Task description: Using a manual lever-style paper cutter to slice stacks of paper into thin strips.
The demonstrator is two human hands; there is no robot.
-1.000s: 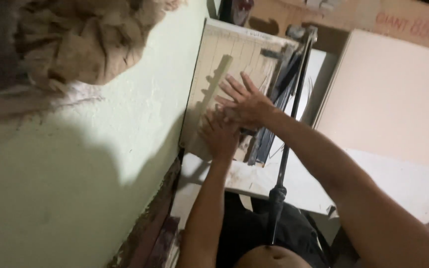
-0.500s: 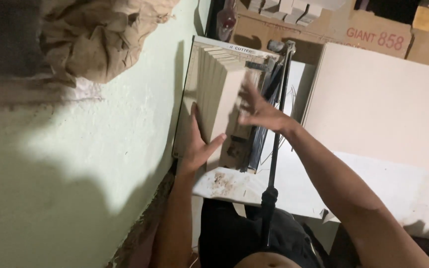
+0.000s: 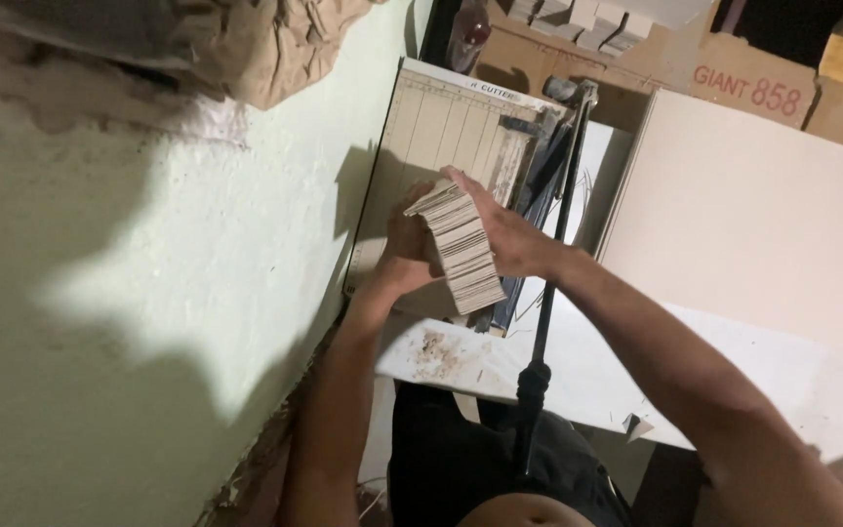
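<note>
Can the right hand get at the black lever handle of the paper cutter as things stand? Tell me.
Probably not at once: the right hand is clasped on the thick stack of beige cards, shared with the left hand. The black lever handle lies close beside the forearm, with nothing across it.

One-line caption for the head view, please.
Both hands, left hand and right hand, grip a stack of cut cards above a paper cutter.

Both hands have gathered the card stack, lifting it off the cutter board.
</note>
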